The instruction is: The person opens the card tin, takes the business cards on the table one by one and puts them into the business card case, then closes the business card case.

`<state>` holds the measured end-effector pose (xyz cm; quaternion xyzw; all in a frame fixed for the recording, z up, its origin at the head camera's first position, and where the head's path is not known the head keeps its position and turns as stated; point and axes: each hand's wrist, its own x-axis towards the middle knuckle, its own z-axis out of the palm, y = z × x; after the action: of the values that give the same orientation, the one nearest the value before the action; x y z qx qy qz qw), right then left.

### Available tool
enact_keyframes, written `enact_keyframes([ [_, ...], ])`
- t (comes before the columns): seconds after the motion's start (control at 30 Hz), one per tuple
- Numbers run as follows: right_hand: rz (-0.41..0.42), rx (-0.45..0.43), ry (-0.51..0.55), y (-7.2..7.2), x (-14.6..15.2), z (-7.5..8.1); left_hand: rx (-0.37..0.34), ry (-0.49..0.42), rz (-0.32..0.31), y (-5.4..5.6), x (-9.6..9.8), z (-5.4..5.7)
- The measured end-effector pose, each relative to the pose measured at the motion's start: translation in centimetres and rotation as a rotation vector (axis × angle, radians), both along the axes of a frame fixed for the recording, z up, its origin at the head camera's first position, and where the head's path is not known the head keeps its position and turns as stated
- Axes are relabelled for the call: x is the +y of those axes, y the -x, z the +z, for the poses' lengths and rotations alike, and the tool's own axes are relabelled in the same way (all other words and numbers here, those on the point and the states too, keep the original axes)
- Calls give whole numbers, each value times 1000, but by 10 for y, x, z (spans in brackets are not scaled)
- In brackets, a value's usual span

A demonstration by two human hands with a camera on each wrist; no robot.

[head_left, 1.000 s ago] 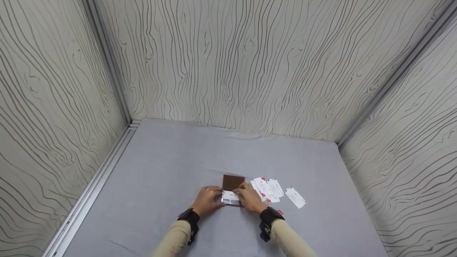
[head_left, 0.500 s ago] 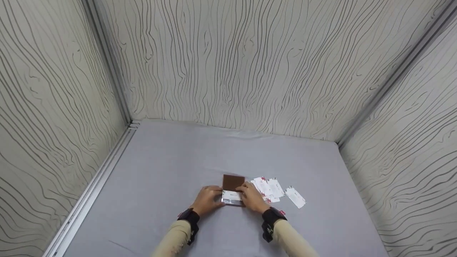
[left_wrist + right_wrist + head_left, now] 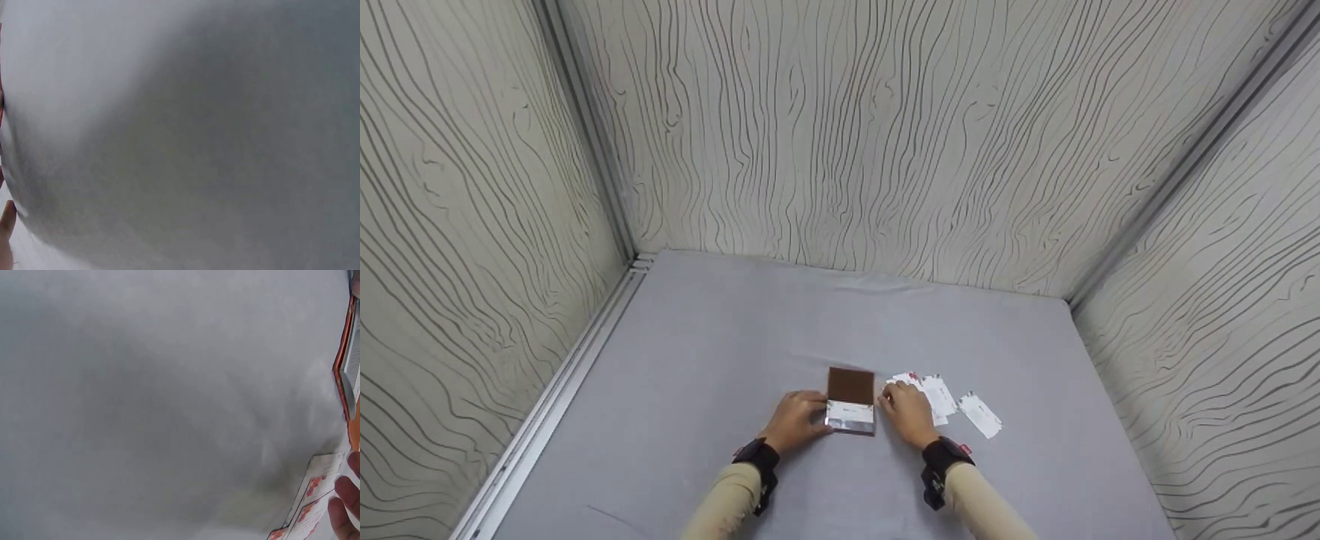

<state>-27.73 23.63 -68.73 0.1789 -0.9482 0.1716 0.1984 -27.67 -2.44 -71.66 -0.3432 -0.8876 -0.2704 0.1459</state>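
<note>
A brown card holder (image 3: 851,385) lies unfolded on the grey cloth, its white card (image 3: 850,412) showing in the near half under a shiny clear pocket. My left hand (image 3: 795,420) holds the holder at its left edge, thumb by the near corner and fingers farther up. Just right of the holder, my right hand (image 3: 910,415) hovers over the left part of a pile of white cards (image 3: 937,394) with red prints. In the right wrist view its fingertips (image 3: 347,492) are at the cards (image 3: 312,489), near the holder's edge (image 3: 340,360). The left wrist view catches only the thumb (image 3: 7,222) and a sliver of red edge.
A separate white card (image 3: 981,415) lies right of the pile. Grey cloth covers the table (image 3: 720,322). Panels with a wood-grain pattern (image 3: 840,135) rise at the back and both sides, and a metal rail (image 3: 555,397) runs along the left.
My right hand has left the card holder and moved right to the loose cards, uncovering the holder's right side. The left hand stays where it was.
</note>
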Motion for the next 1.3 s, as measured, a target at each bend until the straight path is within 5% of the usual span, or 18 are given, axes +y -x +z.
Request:
enact_keyframes([
  [0.2,-118,38,-26,2,14,-3,8,1,2,0,0,-1],
  [0.53,-284,-87,-75,-3,33,-2,22,4,-7,0,-1,0],
  [0.83,-342,-190,-91,-6,40,-5,64,-21,-32,1,-2,0],
  [1.3,-353,-250,-92,-8,43,0,33,-14,-33,1,-1,0],
])
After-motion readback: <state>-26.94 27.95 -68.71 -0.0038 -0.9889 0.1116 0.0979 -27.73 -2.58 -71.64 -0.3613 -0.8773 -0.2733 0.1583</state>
